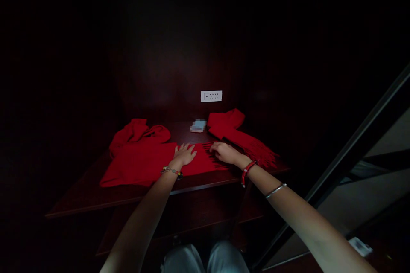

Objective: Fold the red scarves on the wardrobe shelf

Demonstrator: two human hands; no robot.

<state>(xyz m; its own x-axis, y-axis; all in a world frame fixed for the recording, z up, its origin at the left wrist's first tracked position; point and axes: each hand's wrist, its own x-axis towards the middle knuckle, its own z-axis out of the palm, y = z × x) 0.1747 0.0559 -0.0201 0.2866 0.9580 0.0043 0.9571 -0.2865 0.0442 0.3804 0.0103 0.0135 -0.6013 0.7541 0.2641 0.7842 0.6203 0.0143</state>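
A red fringed scarf (144, 160) lies across the dark wooden desk, spread flat at the front and bunched up at its left back. My left hand (185, 155) rests palm down on the flat part, fingers spread. At the scarf's right end, my right hand (224, 152) has its fingers curled in at the tassels, and the fingertips are partly hidden. More red fringed cloth (238, 135) lies folded behind my right hand, its tassels trailing to the right. Whether both red pieces are one scarf I cannot tell.
A small pale-blue item (198, 126), blurred, lies at the back of the desk (80, 194). Above it a white socket panel (211, 96) is set in the dark wall. A dark-framed panel (361, 132) slants along the right side. My knees are below the desk edge.
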